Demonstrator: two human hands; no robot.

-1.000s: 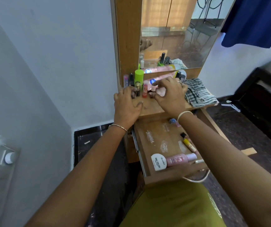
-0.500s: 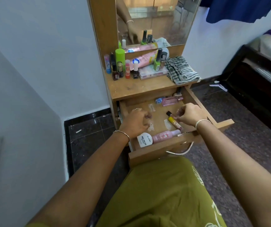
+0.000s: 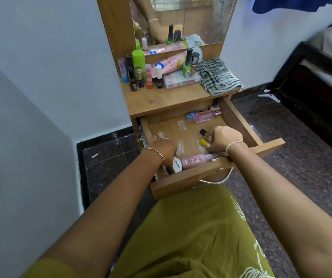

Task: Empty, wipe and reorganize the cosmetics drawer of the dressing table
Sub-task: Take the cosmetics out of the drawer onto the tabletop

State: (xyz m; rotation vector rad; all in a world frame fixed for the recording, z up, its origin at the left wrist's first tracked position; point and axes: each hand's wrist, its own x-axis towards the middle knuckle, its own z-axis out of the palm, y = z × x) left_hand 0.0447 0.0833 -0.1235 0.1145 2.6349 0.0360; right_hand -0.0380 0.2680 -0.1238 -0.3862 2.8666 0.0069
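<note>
Both your hands reach into the open cosmetics drawer [image 3: 239,119]: right hand [image 3: 224,139] curled around small tubes [image 3: 205,138], left hand [image 3: 162,151] closed near the pink bottle [image 3: 196,160]. An overfull grab could spill onto the floor.

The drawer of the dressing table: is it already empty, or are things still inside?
Not empty. The open drawer holds a pink bottle at the front, another pink bottle at the back, and both hands reaching in.

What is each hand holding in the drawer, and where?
Right hand: closed on the yellow-capped tube, lower end. Left hand: at the white round container; grip hidden.
</note>
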